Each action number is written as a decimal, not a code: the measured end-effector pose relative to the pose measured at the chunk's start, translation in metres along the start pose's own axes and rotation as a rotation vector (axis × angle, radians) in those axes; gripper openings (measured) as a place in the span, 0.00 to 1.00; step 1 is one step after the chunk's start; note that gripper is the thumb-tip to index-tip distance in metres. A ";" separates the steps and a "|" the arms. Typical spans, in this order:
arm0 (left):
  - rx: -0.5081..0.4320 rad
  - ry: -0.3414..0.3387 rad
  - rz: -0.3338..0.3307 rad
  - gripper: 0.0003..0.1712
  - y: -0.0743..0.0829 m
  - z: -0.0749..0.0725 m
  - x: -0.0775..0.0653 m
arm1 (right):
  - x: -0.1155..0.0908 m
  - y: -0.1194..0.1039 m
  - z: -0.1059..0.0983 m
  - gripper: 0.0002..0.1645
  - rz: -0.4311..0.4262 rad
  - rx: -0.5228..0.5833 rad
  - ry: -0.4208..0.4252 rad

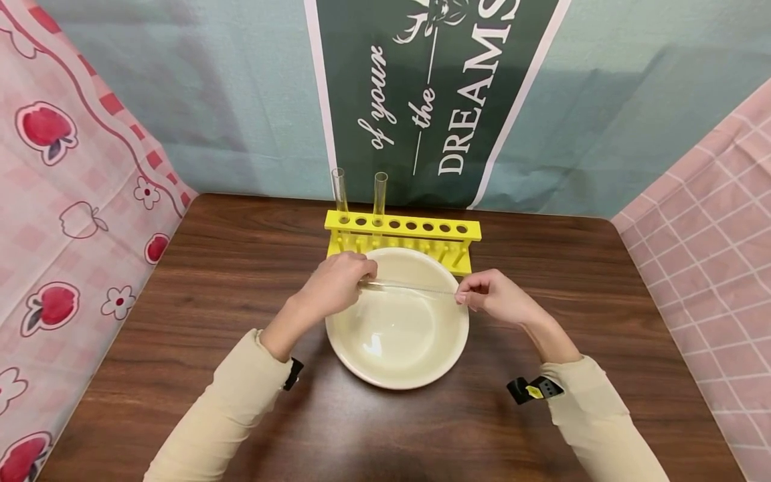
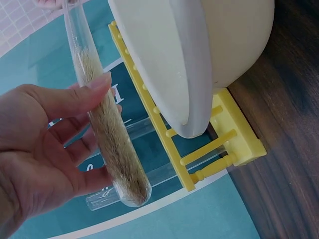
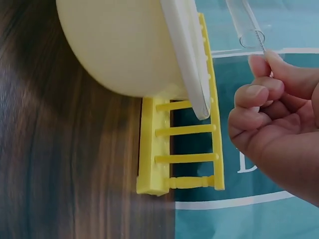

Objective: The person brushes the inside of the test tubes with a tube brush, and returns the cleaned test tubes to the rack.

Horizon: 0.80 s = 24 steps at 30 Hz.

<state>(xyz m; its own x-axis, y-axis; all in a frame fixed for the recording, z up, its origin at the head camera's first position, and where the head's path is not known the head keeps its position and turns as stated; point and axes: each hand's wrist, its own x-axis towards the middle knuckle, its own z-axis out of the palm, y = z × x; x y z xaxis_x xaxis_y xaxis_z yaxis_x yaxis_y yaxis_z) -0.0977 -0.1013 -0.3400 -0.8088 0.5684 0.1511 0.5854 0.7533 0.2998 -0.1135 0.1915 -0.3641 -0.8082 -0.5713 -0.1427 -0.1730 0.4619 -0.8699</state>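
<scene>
My left hand (image 1: 337, 284) grips a clear glass test tube (image 2: 79, 47) between thumb and fingers, holding it sideways over a cream basin (image 1: 391, 365). Inside the tube, the brown bristles of a test tube brush (image 2: 117, 149) reach almost to the rounded closed end. At the basin's right side, my right hand (image 1: 496, 296) pinches the brush's thin twisted wire (image 3: 260, 41) between thumb and forefinger, just outside the tube's open mouth. The right hand's other fingers are curled. Tube and brush are above the basin's rim; whether the basin holds water is hard to tell.
Behind the basin, a yellow test tube rack (image 1: 436, 228) stands on the brown wooden table (image 1: 253, 268). Two clear test tubes stand upright in its left part. Fabric with printed words (image 1: 458, 120) hangs at the back, and patterned cloths hang at both sides.
</scene>
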 end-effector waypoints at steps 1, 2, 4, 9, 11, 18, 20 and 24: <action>-0.006 -0.015 0.000 0.15 -0.001 0.000 0.000 | 0.000 0.000 0.000 0.05 -0.011 -0.016 -0.005; -0.012 -0.031 -0.001 0.15 -0.001 -0.001 0.001 | 0.000 0.000 0.000 0.04 -0.021 -0.037 -0.006; -0.027 -0.067 -0.004 0.14 -0.002 -0.002 0.002 | 0.000 -0.001 0.001 0.04 -0.037 -0.095 0.002; -0.084 -0.143 -0.009 0.11 -0.006 -0.005 0.005 | 0.001 -0.004 0.005 0.04 -0.073 -0.272 0.038; -0.107 -0.157 -0.005 0.11 -0.008 -0.004 0.005 | 0.002 -0.005 0.007 0.05 -0.102 -0.335 0.034; -0.148 -0.185 0.019 0.12 -0.013 -0.003 0.005 | 0.004 -0.004 0.012 0.07 -0.204 -0.473 0.026; -0.157 -0.201 0.015 0.12 -0.014 -0.003 0.006 | 0.004 -0.006 0.012 0.08 -0.219 -0.499 0.031; -0.178 -0.235 -0.004 0.12 -0.018 -0.002 0.007 | 0.004 -0.008 0.013 0.08 -0.252 -0.544 0.047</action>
<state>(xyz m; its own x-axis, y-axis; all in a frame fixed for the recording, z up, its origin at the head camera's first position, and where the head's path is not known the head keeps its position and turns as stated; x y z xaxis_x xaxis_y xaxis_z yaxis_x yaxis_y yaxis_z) -0.1141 -0.1117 -0.3422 -0.7637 0.6422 -0.0660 0.5464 0.6974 0.4637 -0.1082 0.1764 -0.3640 -0.7264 -0.6839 0.0682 -0.6160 0.6039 -0.5058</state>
